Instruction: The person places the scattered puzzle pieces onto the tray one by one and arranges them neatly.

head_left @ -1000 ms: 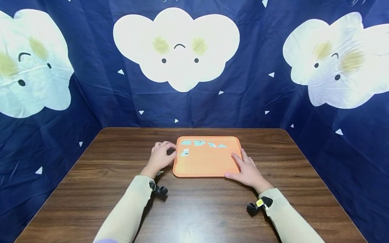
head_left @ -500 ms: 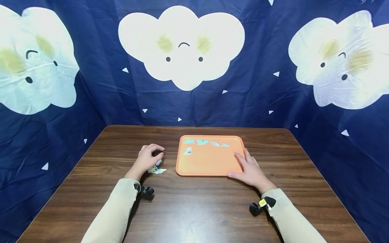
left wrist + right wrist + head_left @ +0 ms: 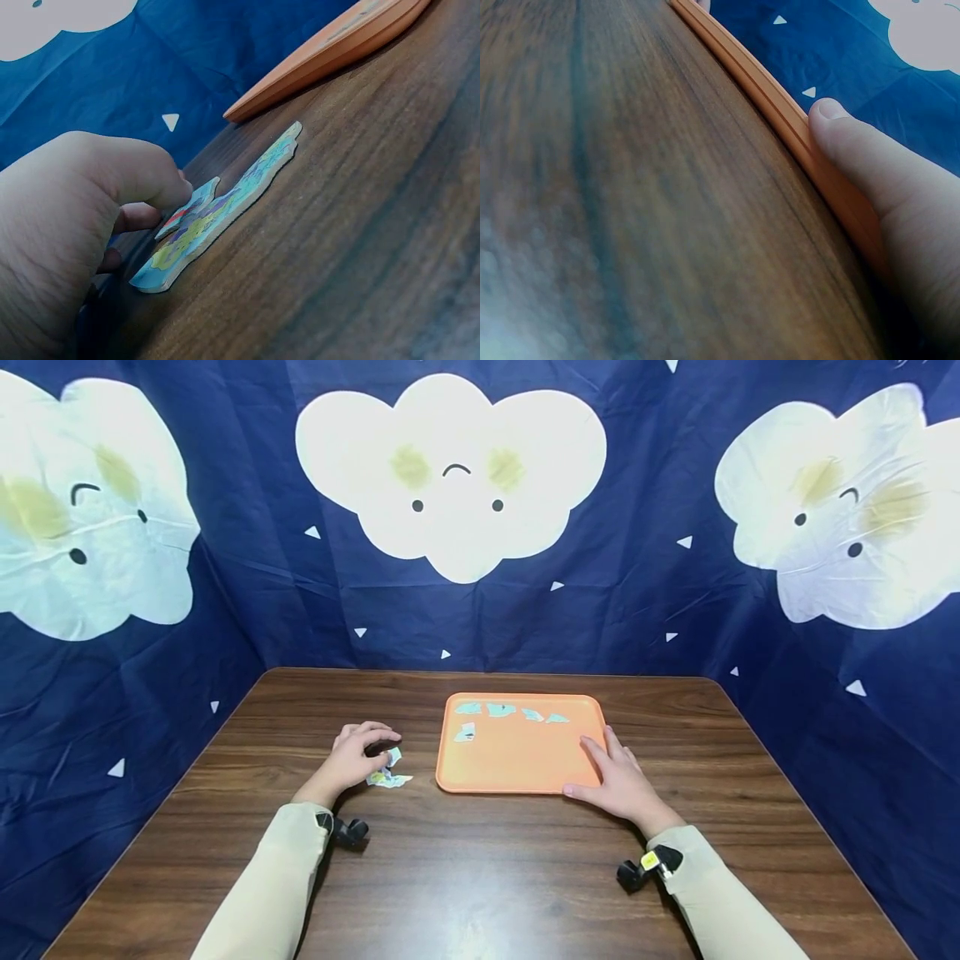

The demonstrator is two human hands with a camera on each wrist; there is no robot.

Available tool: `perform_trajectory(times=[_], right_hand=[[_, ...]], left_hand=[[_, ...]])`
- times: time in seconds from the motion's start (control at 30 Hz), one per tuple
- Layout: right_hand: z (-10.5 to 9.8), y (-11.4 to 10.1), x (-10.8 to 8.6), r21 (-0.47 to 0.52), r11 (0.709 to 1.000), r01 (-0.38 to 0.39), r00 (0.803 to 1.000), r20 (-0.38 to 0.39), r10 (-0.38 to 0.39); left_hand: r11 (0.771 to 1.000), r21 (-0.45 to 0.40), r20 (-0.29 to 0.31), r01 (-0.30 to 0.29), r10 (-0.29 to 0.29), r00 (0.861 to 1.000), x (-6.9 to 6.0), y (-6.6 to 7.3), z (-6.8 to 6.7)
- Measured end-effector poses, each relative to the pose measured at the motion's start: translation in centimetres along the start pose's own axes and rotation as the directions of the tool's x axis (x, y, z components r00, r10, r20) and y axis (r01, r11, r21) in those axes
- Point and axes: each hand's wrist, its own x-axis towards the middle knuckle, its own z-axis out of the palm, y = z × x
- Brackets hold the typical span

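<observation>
My left hand [image 3: 352, 764] is at a small cluster of flat printed puzzle pieces [image 3: 388, 779] left of the tray. Its thumb and fingers are bent but spread apart. In the left wrist view the thumb is by a piece with a red mark [image 3: 180, 217], and whether it touches cannot be told. A longer blue and yellow puzzle piece [image 3: 217, 217] lies alongside. My right hand [image 3: 618, 781] rests on the near right corner of an orange tray [image 3: 517, 760], fingers spread. In the right wrist view its thumb [image 3: 840, 135] lies against the tray's side.
Several light-blue puzzle pieces [image 3: 501, 710] lie in the tray, most in a row along its far side. One puzzle piece [image 3: 465, 732] sits below that row at the left. Beyond the brown wooden table [image 3: 480, 868] hangs a dark blue cloth [image 3: 465, 627] with white clouds.
My left hand has moved from the tray's left edge leftward to the loose puzzle pieces, and they have come into view. The right hand stays at the tray's corner.
</observation>
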Motion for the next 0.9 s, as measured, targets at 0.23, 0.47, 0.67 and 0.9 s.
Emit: perform_trajectory(times=[0.23, 0.47, 0.67, 0.9], right_hand=[[-0.02, 0.01, 0.04, 0.006, 1.0, 0.007, 1.0, -0.007, -0.007], [-0.02, -0.14, 0.0, 0.003, 1.0, 0.009, 1.0, -0.003, -0.009], [-0.32, -0.43, -0.11, 0.0, 1.0, 0.01, 1.0, 0.004, -0.01], [-0.37, -0.46, -0.19, 0.002, 1.0, 0.014, 1.0, 0.004, -0.014]], left_hand=[[1.0, 0.011, 0.013, 0.004, -0.004, 1.0, -0.03, 0.2, 0.12], [0.999, 0.037, -0.006, 0.032, -0.031, 0.999, -0.06, 0.39, 0.19], [0.997, 0.045, 0.005, 0.058, -0.058, 0.998, -0.01, 0.33, 0.08], [0.996, 0.067, -0.019, 0.052, -0.05, 0.999, -0.05, 0.2, 0.09]])
